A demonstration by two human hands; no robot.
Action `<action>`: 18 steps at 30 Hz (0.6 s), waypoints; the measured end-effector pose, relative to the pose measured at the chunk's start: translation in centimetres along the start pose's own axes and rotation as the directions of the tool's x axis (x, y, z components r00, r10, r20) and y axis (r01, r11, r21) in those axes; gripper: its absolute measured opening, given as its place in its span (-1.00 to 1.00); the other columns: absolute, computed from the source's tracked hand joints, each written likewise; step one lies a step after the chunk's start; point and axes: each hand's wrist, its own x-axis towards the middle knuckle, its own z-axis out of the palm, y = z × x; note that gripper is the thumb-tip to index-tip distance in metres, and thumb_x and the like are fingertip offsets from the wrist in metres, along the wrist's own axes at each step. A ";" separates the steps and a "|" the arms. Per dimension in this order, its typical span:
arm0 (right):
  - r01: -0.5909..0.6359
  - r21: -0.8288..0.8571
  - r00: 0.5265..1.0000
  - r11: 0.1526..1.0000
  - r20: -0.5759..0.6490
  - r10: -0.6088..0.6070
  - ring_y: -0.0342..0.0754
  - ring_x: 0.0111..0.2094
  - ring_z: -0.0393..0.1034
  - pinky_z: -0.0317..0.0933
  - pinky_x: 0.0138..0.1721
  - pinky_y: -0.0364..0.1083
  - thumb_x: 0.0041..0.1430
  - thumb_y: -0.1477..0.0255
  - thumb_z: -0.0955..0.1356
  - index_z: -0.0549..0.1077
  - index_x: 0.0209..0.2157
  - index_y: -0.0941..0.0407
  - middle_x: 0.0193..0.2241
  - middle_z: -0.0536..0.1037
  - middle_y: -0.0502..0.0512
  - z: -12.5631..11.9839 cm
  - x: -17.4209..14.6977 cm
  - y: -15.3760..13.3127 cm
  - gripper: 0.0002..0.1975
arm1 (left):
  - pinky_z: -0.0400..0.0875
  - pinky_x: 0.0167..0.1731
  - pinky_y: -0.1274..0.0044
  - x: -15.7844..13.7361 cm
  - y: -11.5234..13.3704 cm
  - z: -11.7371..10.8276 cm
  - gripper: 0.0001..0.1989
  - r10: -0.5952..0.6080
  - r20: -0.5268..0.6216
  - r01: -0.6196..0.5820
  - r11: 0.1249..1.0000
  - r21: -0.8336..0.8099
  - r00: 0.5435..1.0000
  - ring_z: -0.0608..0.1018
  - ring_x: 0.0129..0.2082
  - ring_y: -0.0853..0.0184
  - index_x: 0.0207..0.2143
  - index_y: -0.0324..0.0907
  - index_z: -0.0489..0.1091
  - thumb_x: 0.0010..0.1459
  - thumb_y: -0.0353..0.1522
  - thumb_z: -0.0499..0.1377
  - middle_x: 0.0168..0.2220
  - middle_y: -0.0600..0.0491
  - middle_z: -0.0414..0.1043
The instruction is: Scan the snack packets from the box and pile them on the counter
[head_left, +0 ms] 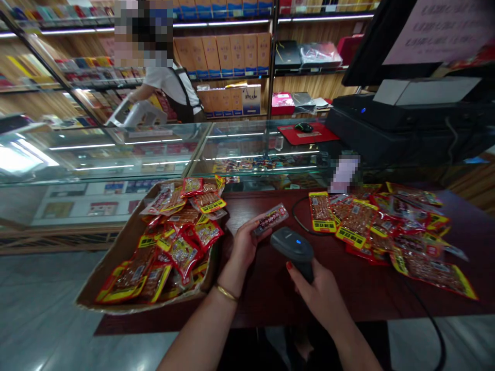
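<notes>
My left hand (247,242), with a gold bangle at its wrist, grips a small clear snack packet (273,217) printed in dark and red, just above the table. In my right hand (315,286) is a dark grey barcode scanner (291,244) with a lit blue light; its head points toward the packet. To the left stands a cardboard box (91,288) full of red and yellow snack packets (183,252). A heap of similar snack packets (358,219) lies on the table to the right of the scanner.
Behind the dark red table (270,304) runs a glass display counter (162,152). A black checkout machine (410,123), a red mat (320,135) and a mouse (303,127) are on it. A co-worker (174,90) carries a white plastic stool (143,116). A black cable (429,319) crosses the table's right side.
</notes>
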 end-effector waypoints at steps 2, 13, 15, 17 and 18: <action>0.039 -0.008 0.999 0.999 0.026 -0.039 0.13 -0.22 0.63 0.40 -0.20 -0.07 0.29 0.15 0.33 0.53 -0.13 0.13 -0.26 0.72 0.20 0.3 -0.4 -0.3 -0.65 | 0.55 -0.01 0.30 0.1 -0.1 -0.1 -0.74 -0.012 0.007 0.012 1.000 -0.016 1.000 0.62 -0.02 0.09 -0.18 -0.31 0.60 0.07 -0.41 0.26 -0.03 -0.16 0.61; 0.021 -0.097 1.000 0.995 -0.011 -0.022 0.10 -0.51 0.55 0.34 -0.39 -0.06 0.29 0.09 0.31 0.56 -0.22 0.10 -0.59 0.61 0.08 0.1 -1.8 -0.2 -0.63 | 0.53 0.05 0.19 -0.2 0.2 0.5 -0.78 -0.026 -0.063 0.024 0.999 -0.036 0.998 0.62 -0.01 0.08 -0.24 -0.29 0.57 0.05 -0.41 0.22 -0.07 -0.14 0.62; 0.021 -0.097 1.000 0.995 0.006 -0.020 0.07 -0.55 0.53 0.33 -0.41 -0.07 0.30 0.09 0.30 0.55 -0.23 0.08 -0.60 0.59 0.06 0.2 -2.0 -0.2 -0.64 | 0.52 0.06 0.18 -0.1 0.2 0.4 -0.76 -0.027 -0.071 0.025 0.999 -0.034 0.997 0.61 0.00 0.07 -0.22 -0.29 0.57 0.06 -0.41 0.22 -0.08 -0.14 0.62; 0.017 -0.097 1.000 0.995 0.015 -0.016 0.05 -0.57 0.50 0.31 -0.41 -0.07 0.31 0.09 0.30 0.54 -0.23 0.08 -0.62 0.57 0.03 0.4 -2.1 -0.2 -0.64 | 0.51 0.07 0.18 0.0 0.1 0.3 -0.76 -0.031 -0.068 0.028 0.999 -0.037 0.997 0.62 -0.01 0.08 -0.20 -0.30 0.57 0.08 -0.41 0.21 -0.08 -0.15 0.62; 0.016 -0.097 1.000 0.995 0.018 -0.015 0.05 -0.59 0.49 0.30 -0.42 -0.07 0.31 0.10 0.30 0.54 -0.23 0.08 -0.63 0.56 0.02 0.4 -2.2 -0.2 -0.64 | 0.51 0.08 0.18 0.1 0.1 0.2 -0.76 -0.029 -0.064 0.027 0.999 -0.041 0.998 0.62 -0.02 0.08 -0.19 -0.30 0.57 0.09 -0.41 0.20 -0.08 -0.14 0.62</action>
